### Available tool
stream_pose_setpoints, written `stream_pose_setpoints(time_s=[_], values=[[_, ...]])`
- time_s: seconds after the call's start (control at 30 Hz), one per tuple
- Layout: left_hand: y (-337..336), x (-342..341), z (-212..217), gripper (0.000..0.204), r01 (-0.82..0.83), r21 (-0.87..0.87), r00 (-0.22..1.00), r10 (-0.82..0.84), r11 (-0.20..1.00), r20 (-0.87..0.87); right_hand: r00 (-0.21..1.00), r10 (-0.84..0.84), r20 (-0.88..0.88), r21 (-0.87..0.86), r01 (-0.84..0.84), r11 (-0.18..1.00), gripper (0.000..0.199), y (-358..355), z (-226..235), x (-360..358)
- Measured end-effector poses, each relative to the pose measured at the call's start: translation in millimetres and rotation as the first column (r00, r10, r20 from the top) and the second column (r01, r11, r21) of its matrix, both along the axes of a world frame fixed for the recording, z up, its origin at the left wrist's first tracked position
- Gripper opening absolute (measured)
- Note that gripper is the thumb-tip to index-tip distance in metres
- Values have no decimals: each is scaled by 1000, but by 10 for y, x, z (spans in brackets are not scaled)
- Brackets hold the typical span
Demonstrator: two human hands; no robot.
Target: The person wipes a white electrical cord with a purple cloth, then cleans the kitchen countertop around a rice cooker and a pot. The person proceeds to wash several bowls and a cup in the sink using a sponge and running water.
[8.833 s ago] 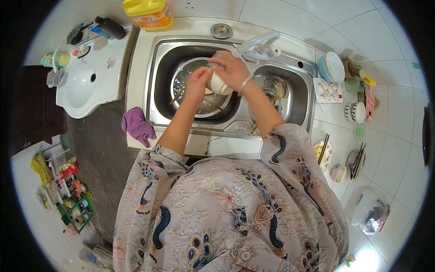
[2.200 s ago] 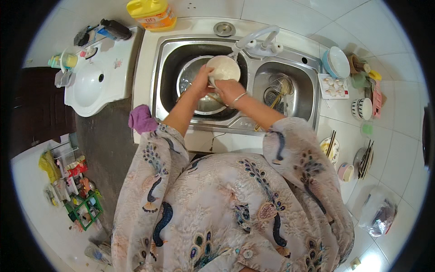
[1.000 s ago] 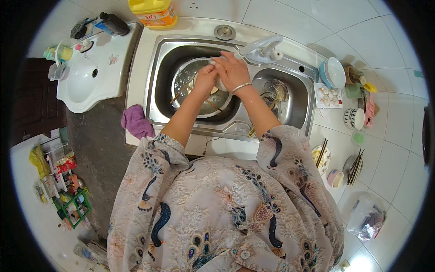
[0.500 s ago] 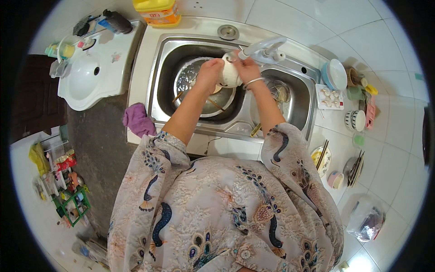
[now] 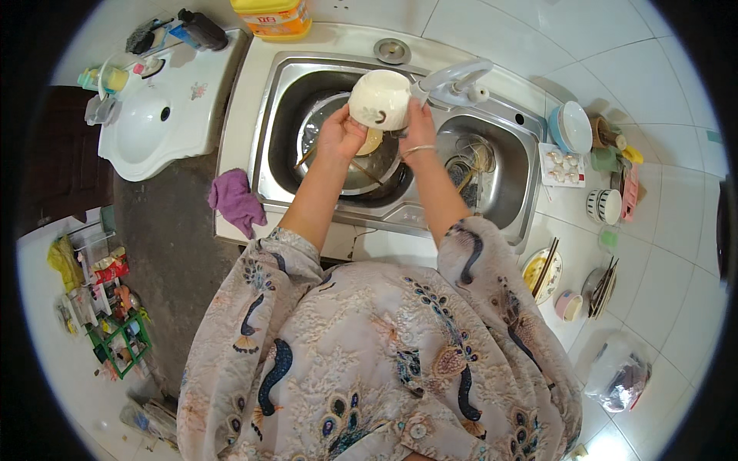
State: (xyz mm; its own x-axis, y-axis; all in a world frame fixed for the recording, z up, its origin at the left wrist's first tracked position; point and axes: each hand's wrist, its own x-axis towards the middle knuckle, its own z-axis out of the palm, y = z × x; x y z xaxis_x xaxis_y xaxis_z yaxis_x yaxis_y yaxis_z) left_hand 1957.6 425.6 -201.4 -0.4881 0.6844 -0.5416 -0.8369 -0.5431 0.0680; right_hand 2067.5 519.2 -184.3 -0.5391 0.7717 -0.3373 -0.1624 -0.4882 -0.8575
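Observation:
A cream-white bowl [image 5: 379, 101] with a small printed pattern is held in the air over the left sink [image 5: 265, 157], close to the faucet [image 5: 455, 75]. My left hand [image 5: 341, 137] grips its lower left side. On the other side, my right hand [image 5: 418, 132] holds it, with a bangle on the wrist. The bowl is tilted with its rounded outside in view; its inside is hidden. Below it, a metal basin [image 5: 307, 138] with water stands in the sink. Chopsticks [image 5: 366, 171] and a pale yellowish thing [image 5: 370, 143], partly covered, lie in the basin.
The right sink [image 5: 503, 157] holds a wire strainer or scrubber I cannot make out. Stacked bowls [image 5: 573, 127], a plate with chopsticks [image 5: 543, 273] and a small cup [image 5: 569, 305] line the right counter. A purple cloth [image 5: 234, 201] lies at the left edge; a yellow jug [image 5: 273, 17] stands behind.
The bowl has turned so more of its outside shows, and it sits slightly higher and further left. My right hand has moved from its top to its right side.

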Motion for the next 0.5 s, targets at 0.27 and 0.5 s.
stream_pose_setpoints(time_s=[0.27,0.5], values=[[-161,-38,-61,30,242,-94,954,-255,966,-157,929,193,-317,-477,-332,814,37,289,-21,181],[-143,-1,106,40,361,-273,877,-424,892,-227,920,202,-336,-447,-345,826,42,277,-64,133]])
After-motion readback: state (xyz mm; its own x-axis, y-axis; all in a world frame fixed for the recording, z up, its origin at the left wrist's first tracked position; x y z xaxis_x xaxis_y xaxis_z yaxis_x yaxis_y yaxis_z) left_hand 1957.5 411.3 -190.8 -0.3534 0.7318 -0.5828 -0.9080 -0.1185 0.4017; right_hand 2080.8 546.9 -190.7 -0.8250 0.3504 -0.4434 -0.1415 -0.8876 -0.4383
